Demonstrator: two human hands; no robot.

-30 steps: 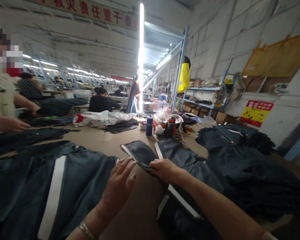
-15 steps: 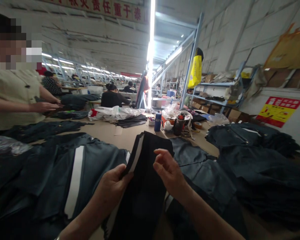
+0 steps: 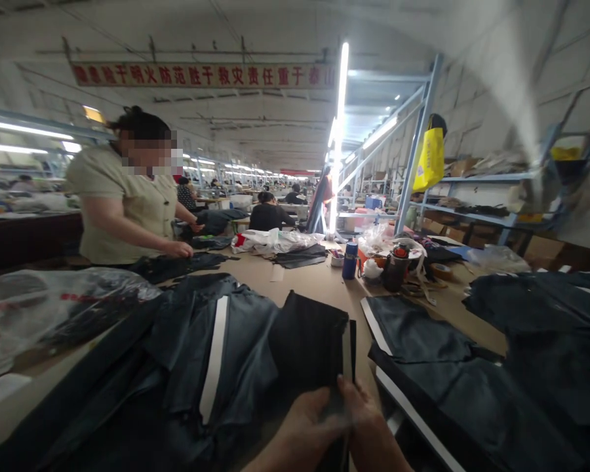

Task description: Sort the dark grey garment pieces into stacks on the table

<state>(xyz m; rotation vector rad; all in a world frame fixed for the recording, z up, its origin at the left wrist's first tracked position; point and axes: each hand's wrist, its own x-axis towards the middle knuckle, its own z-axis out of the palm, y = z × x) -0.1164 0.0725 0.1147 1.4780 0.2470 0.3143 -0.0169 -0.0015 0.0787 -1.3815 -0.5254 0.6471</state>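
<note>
While both hands meet low in the view, the scene reads as follows.
Left hand: the left hand (image 3: 302, 423) is closed on the lower edge of the dark fabric piece (image 3: 309, 341), fingers curled over it.
Right hand: the right hand (image 3: 368, 426) pinches the same lower edge just beside the left, thumb on top; the two hands touch.
Fabric piece: it stands lifted in front of the person, above the table (image 3: 319, 282), with a pale strip along its right edge.
Left pile: a dark garment with white stripe (image 3: 211, 354) lies spread on the table just left of the held piece.
Right pile: stacked dark pieces (image 3: 423, 341) with white edges lie to the right, near the hands.
Far end: a blue bottle (image 3: 350, 259) stands among cups and bags in the middle of the table.
Co-worker: a person in a pale shirt (image 3: 128, 203) stands at the left side, one hand on dark cloth.
Plastic bag: a clear bag (image 3: 54, 301) sits at the left edge.
</note>
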